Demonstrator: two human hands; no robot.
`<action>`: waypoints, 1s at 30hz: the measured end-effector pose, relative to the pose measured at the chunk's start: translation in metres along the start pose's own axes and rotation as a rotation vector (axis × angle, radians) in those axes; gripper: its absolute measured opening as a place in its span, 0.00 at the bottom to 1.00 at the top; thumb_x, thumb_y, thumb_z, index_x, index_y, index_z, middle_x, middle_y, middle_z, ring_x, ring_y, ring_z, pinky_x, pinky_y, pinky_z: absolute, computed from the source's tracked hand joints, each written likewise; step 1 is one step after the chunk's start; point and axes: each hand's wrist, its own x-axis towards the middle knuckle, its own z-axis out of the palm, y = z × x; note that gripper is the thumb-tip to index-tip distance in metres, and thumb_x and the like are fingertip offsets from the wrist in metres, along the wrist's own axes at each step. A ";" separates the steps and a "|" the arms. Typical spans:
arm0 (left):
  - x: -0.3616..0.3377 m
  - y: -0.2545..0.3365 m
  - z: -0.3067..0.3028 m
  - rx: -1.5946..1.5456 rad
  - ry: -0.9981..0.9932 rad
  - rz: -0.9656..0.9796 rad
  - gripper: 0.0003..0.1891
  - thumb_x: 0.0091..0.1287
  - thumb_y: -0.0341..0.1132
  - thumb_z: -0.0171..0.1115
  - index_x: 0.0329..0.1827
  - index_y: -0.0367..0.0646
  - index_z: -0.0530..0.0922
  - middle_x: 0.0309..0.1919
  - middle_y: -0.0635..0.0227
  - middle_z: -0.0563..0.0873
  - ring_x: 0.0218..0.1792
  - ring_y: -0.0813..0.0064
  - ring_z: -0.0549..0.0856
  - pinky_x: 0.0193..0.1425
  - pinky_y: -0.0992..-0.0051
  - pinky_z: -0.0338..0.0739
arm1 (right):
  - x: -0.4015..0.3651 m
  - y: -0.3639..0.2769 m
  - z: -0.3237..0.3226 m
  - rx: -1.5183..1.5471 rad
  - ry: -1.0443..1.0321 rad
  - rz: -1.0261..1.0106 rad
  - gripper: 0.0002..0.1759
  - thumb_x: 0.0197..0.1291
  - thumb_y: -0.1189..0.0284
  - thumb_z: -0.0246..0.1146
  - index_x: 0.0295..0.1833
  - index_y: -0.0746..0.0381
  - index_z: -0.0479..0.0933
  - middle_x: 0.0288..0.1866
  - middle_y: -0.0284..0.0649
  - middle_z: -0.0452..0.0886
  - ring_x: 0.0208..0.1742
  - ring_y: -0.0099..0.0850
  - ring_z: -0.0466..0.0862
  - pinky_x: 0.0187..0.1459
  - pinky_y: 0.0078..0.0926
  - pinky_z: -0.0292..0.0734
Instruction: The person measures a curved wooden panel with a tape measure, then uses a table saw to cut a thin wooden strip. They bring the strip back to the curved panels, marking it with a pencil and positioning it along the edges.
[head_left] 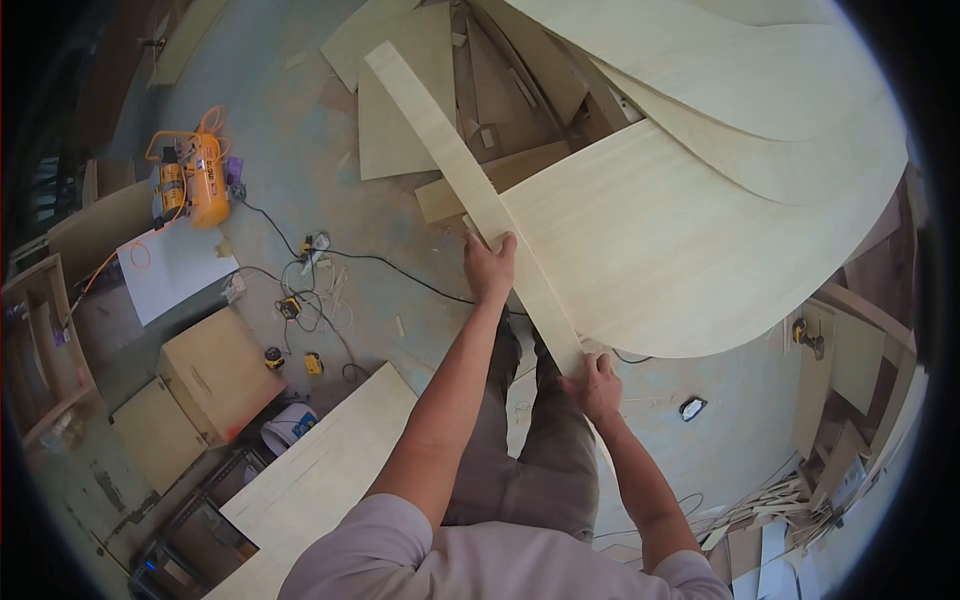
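Note:
A long, narrow strip of pale wood point(452, 160) runs diagonally in front of me, along the straight edge of a large plywood panel with a rounded end point(640, 240). My left hand point(490, 268) grips the strip near its middle, thumb on the upper face and the other fingers hidden beneath. Close to the strip's near end, my right hand point(595, 385) is closed on it from the side. The strip's far end reaches out over loose plywood sheets point(405, 110) on the floor.
An orange air compressor point(207, 180) stands at the left. Black cables point(390, 262) cross the floor, with yellow-black batteries point(314, 363) nearby. A pale board point(325, 480) lies at lower left. Curved plywood sheets point(740, 70) overlap the panel. A drill point(808, 338) and scrap wood point(770, 510) are at right.

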 end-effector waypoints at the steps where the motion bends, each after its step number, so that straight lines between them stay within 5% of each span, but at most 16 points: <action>1: 0.005 -0.006 0.000 0.000 -0.026 0.002 0.53 0.58 0.52 0.76 0.74 0.20 0.59 0.62 0.36 0.77 0.62 0.44 0.80 0.67 0.58 0.76 | 0.000 -0.004 0.001 -0.004 0.002 -0.002 0.37 0.49 0.47 0.76 0.56 0.57 0.71 0.47 0.46 0.75 0.42 0.46 0.85 0.35 0.43 0.83; 4: 0.003 0.000 -0.010 -0.179 -0.040 0.086 0.43 0.58 0.47 0.76 0.67 0.24 0.67 0.57 0.38 0.81 0.59 0.45 0.82 0.64 0.58 0.77 | 0.003 -0.016 0.002 -0.003 -0.032 0.033 0.38 0.47 0.49 0.77 0.58 0.58 0.70 0.48 0.47 0.75 0.44 0.49 0.84 0.38 0.47 0.83; 7: -0.002 0.024 -0.027 -0.229 -0.045 -0.049 0.37 0.58 0.43 0.78 0.63 0.28 0.70 0.54 0.40 0.83 0.56 0.46 0.84 0.62 0.57 0.78 | 0.003 -0.025 0.004 -0.011 -0.014 0.069 0.38 0.47 0.49 0.78 0.57 0.58 0.70 0.49 0.47 0.75 0.44 0.50 0.84 0.38 0.48 0.83; 13: 0.004 -0.002 0.000 -0.212 0.126 0.049 0.38 0.57 0.41 0.79 0.63 0.29 0.66 0.58 0.43 0.76 0.59 0.45 0.79 0.62 0.55 0.77 | 0.002 -0.034 0.006 -0.068 0.021 0.116 0.39 0.45 0.50 0.79 0.56 0.58 0.69 0.49 0.48 0.75 0.43 0.51 0.84 0.39 0.49 0.83; 16: 0.003 0.014 -0.010 -0.188 0.057 -0.096 0.39 0.59 0.40 0.78 0.64 0.28 0.64 0.60 0.45 0.70 0.61 0.44 0.77 0.62 0.55 0.77 | 0.003 -0.036 0.008 -0.086 0.003 0.160 0.40 0.45 0.51 0.79 0.59 0.58 0.69 0.50 0.47 0.75 0.45 0.50 0.85 0.38 0.48 0.83; 22: 0.006 0.010 -0.005 -0.203 0.054 -0.070 0.42 0.58 0.42 0.77 0.66 0.26 0.61 0.61 0.40 0.68 0.58 0.42 0.77 0.62 0.56 0.77 | 0.017 -0.058 0.001 -0.099 0.112 0.115 0.43 0.45 0.50 0.79 0.64 0.54 0.68 0.53 0.45 0.75 0.50 0.47 0.84 0.41 0.44 0.85; 30: 0.007 0.018 -0.011 -0.185 0.003 -0.116 0.40 0.61 0.37 0.74 0.67 0.29 0.58 0.63 0.45 0.65 0.59 0.43 0.79 0.60 0.53 0.79 | 0.064 -0.099 -0.002 -0.074 0.168 0.093 0.43 0.48 0.50 0.78 0.66 0.54 0.67 0.55 0.45 0.73 0.55 0.45 0.82 0.44 0.42 0.84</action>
